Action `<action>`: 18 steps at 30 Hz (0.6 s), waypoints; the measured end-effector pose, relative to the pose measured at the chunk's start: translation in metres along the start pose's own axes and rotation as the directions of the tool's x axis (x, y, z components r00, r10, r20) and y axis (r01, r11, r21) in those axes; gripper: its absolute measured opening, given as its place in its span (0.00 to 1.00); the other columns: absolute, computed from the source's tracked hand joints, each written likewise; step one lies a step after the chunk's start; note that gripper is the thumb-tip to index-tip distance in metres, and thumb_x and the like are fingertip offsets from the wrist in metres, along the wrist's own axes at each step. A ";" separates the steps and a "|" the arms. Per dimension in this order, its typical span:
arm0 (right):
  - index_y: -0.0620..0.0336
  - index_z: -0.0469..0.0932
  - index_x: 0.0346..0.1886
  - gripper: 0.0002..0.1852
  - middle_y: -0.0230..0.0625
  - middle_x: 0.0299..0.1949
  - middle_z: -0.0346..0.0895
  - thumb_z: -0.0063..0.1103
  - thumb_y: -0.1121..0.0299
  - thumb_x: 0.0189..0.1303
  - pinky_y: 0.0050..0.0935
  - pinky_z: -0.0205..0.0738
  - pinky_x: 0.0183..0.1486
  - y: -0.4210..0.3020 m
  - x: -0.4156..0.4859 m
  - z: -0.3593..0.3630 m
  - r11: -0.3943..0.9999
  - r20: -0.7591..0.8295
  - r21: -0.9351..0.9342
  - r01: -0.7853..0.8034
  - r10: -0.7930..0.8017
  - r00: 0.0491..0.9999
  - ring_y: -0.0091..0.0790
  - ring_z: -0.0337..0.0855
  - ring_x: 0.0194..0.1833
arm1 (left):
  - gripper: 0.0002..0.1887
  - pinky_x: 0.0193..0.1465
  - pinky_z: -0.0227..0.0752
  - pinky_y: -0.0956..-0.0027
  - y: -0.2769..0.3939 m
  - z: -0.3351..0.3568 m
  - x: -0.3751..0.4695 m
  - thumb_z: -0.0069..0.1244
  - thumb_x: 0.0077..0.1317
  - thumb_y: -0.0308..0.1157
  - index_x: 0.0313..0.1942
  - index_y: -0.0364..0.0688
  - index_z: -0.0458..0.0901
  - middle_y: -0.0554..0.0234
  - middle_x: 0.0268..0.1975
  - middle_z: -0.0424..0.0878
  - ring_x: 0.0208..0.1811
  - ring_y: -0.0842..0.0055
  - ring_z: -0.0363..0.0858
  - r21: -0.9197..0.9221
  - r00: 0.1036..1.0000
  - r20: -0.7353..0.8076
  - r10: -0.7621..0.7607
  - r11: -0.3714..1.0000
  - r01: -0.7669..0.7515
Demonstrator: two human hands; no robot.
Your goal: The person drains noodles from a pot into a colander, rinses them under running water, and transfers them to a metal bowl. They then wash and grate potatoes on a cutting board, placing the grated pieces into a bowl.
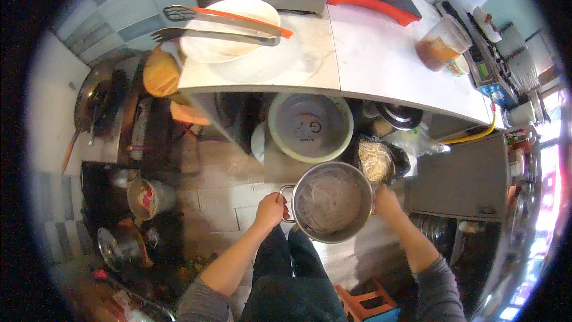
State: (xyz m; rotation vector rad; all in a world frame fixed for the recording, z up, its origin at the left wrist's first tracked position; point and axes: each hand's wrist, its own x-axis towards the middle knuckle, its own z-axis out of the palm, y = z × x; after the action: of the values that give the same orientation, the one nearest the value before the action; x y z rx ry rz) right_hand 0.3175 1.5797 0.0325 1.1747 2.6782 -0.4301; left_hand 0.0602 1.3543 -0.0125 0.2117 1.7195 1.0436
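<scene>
A round stainless steel pot (331, 203) with pale noodle-like strands inside is held up in front of my body, above the floor. My left hand (271, 209) is closed around its left loop handle. At the pot's right side is my right hand (385, 201), gripping the other handle, which is mostly hidden by the fingers. Just beyond the pot, below the counter, is a large round basin (311, 127). Right of that basin, a dark bag (404, 161) holds a bundle of yellowish dry strands (375, 161).
A white counter (308, 71) spans the front, bearing a plate (214, 51) with tongs (214, 33) and a plastic tub (444, 42). An orange stool (368, 297) stands near my legs. A wok (91, 98) is at the left, above a bucket (149, 199).
</scene>
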 end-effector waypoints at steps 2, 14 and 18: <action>0.73 0.74 0.30 0.09 0.56 0.26 0.77 0.53 0.73 0.49 0.46 0.73 0.31 0.014 0.032 -0.002 0.993 0.118 -0.102 0.054 -0.042 0.992 0.57 0.79 0.31 | 0.15 0.22 0.73 0.66 0.008 0.005 0.036 0.34 0.71 0.33 0.33 0.31 0.74 0.54 0.22 0.78 0.19 0.69 0.80 -0.062 0.997 0.052 -0.048 0.997 0.052; 0.43 0.81 0.22 0.17 0.30 0.21 0.79 0.65 0.42 0.40 0.38 0.68 0.28 0.111 0.163 0.034 0.968 0.791 0.166 0.186 -0.243 0.562 0.42 0.79 0.26 | 0.14 0.23 0.77 0.67 0.041 0.016 0.110 0.31 0.73 0.34 0.43 0.32 0.70 0.53 0.28 0.80 0.23 0.70 0.82 -0.122 0.921 0.258 -0.291 0.936 0.329; 0.42 0.79 0.18 0.19 0.26 0.21 0.79 0.67 0.40 0.36 0.37 0.66 0.27 0.133 0.179 0.044 0.895 0.883 0.164 0.416 -0.321 0.342 0.41 0.79 0.25 | 0.14 0.25 0.78 0.66 0.041 0.017 0.118 0.31 0.73 0.34 0.43 0.33 0.70 0.53 0.29 0.81 0.25 0.70 0.82 -0.155 0.899 0.286 -0.332 0.910 0.385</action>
State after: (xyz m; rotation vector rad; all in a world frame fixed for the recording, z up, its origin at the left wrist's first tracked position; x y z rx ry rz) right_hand 0.2989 1.7736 -0.0845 0.0950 1.8673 -0.7321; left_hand 0.0114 1.4581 -0.0649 -0.1050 1.3409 0.8682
